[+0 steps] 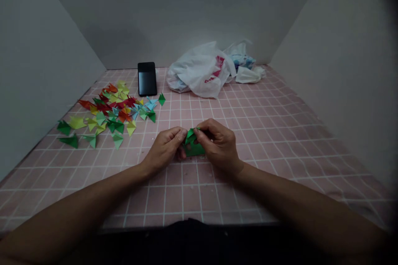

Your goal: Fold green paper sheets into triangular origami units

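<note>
Left hand [169, 143] and right hand [219, 143], both mine, nearly closed, thumbs and fingertips pinching green folded paper [190, 136], dial centre, over worktop [264, 132]. Folded pieces [115, 125]: ten o'clock. Phone [147, 79]: eleven. White plastic bag [200, 70]: twelve.

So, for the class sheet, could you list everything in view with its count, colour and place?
Folded papers: dozens, overlapping; green, yellow, red, orange, light blue; left side
Phone: 1, black, behind the papers
Bag: 1, white with red print, far middle
Bundle: 1 or more, white and blue, right of the bag
Cloth: 1, pink with white grid, under everything
Walls: 3, grey, back and both sides
Green paper: 1 or 2, overlap unclear; green, between the hands
Left hand: 1, bare, pinching the green paper
Right hand: 1, bare, pinching it too
Forearms: 2, bare, lower left and right
</note>
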A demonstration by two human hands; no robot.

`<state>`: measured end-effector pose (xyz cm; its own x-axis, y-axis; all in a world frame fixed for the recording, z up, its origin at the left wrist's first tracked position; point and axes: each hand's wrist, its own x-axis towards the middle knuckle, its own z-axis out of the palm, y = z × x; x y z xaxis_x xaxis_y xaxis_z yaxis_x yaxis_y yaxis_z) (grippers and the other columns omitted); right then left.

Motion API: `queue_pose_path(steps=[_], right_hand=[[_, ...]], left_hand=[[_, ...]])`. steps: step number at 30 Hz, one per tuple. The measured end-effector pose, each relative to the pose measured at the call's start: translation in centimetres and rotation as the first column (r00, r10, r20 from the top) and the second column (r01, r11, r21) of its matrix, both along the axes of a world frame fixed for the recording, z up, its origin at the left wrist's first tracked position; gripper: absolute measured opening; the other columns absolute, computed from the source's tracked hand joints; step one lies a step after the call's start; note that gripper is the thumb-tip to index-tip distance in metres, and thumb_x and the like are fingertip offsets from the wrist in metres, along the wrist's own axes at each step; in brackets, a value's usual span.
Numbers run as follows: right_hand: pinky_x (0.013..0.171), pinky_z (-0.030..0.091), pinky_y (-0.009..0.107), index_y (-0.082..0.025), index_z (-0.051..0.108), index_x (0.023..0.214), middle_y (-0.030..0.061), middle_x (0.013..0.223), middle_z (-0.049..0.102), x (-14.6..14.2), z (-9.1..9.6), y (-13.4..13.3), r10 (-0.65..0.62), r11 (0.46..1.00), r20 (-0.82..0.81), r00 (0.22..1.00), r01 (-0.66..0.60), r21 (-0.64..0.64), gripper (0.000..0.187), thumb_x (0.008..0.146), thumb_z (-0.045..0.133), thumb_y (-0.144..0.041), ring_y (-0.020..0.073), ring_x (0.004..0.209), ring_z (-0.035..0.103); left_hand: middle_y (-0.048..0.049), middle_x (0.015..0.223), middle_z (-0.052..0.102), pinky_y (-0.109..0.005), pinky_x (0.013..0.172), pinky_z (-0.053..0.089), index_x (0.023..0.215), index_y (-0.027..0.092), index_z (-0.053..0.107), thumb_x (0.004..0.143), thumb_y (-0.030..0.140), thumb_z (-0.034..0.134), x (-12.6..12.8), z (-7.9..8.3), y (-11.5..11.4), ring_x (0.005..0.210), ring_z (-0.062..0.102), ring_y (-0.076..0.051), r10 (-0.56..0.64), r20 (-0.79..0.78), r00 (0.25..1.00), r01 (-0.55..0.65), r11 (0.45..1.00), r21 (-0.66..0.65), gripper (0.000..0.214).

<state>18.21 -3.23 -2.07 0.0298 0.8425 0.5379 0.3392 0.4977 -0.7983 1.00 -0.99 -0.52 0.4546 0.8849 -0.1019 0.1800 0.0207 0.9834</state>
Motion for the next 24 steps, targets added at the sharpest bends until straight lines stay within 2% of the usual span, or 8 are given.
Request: queue_pose_path(steps=[8,12,24], right_hand=[[0.062,0.044,0.028,-0.02,0.059,0.076,-0.0015,0.071,0.059,-0.06,0.19,-0.02,0.003,0.999,0.019,1.0,-0.004,0.034,0.018,0.093,0.061,-0.015,0.0127,0.065,0.056],[0.062,0.045,0.029,-0.02,0.058,0.075,-0.0009,0.071,0.06,-0.13,0.05,-0.07,0.007,1.0,-0.009,1.0,-0.007,-0.01,0.018,0.093,0.061,-0.016,0.0131,0.065,0.057],[0.064,0.05,0.03,-0.022,0.06,0.078,0.0009,0.073,0.061,-0.1,-0.16,-0.17,0.017,0.992,-0.063,0.998,-0.025,-0.124,0.016,0.093,0.062,-0.024,0.0152,0.069,0.059]], left_hand=[[0.0011,0.057,0.062,-0.021,0.05,0.048,0.079,0.017,0.06,0.091,0.055,0.059,0.06,0.01,-0.08,0.048,0.059,-0.011,0.01,0.071,0.997,-0.008,1.0,-0.023,0.04],[0.0019,0.065,0.063,-0.02,0.05,0.048,0.079,0.016,0.063,0.089,0.053,0.064,0.15,0.07,0.05,0.049,0.058,-0.008,0.012,0.106,0.994,-0.011,1.0,-0.003,0.038],[0.0028,0.053,0.061,-0.023,0.052,0.045,0.078,0.017,0.065,0.087,0.047,0.067,0.17,0.09,0.14,0.049,0.057,-0.011,0.045,0.043,0.998,-0.047,0.998,0.046,0.031]])
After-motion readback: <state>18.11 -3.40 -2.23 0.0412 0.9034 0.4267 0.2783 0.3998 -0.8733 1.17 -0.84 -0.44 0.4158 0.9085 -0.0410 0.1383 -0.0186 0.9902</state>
